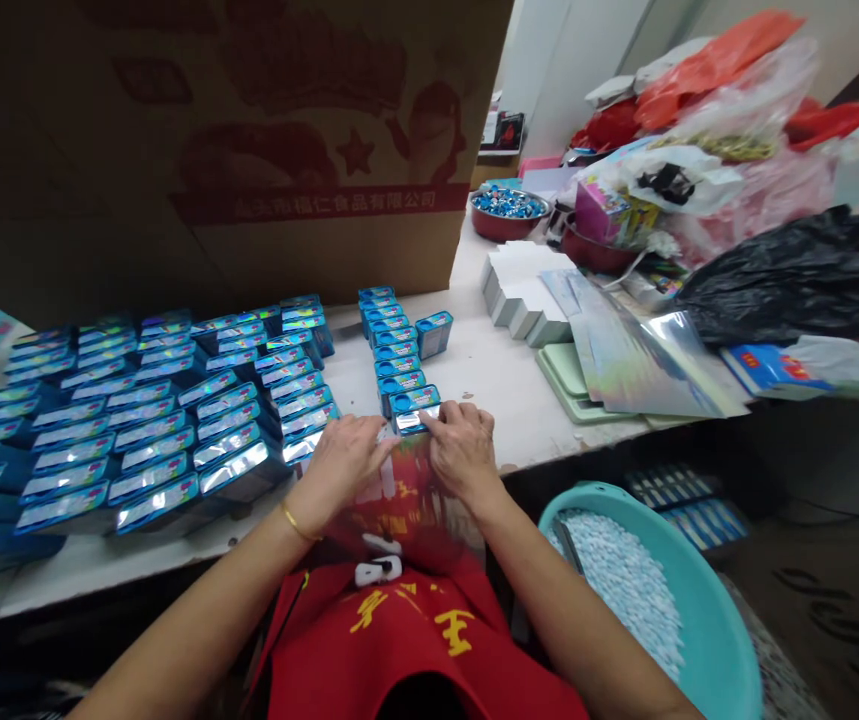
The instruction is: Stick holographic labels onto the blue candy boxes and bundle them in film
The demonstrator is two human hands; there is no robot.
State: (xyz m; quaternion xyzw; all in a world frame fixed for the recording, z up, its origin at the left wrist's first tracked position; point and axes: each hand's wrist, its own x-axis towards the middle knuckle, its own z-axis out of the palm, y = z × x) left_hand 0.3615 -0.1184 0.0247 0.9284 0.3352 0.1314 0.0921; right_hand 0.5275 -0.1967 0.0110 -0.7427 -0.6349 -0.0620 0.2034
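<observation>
A row of small blue boxes (399, 366) with shiny tops runs away from me on the white table. At its near end, my left hand (346, 462) and my right hand (465, 448) are on either side of the closest box (415, 420). Between them, what looks like clear plastic film (408, 480) hangs over the table edge, with my red apron showing through. My left thumb and fingers pinch together at its upper left. My right fingers are curled at the other side, the index finger touching the box top. One more blue box (434, 333) stands right of the row.
Many blue boxes (151, 440) stand in rows on the left. A large carton (286, 230) rises behind. At right are white card stacks (523, 285), silvery sheets (635, 355), a green scale-like object (560, 385) and a red bowl (508, 225). A teal basin (733, 640) of pale pieces sits below.
</observation>
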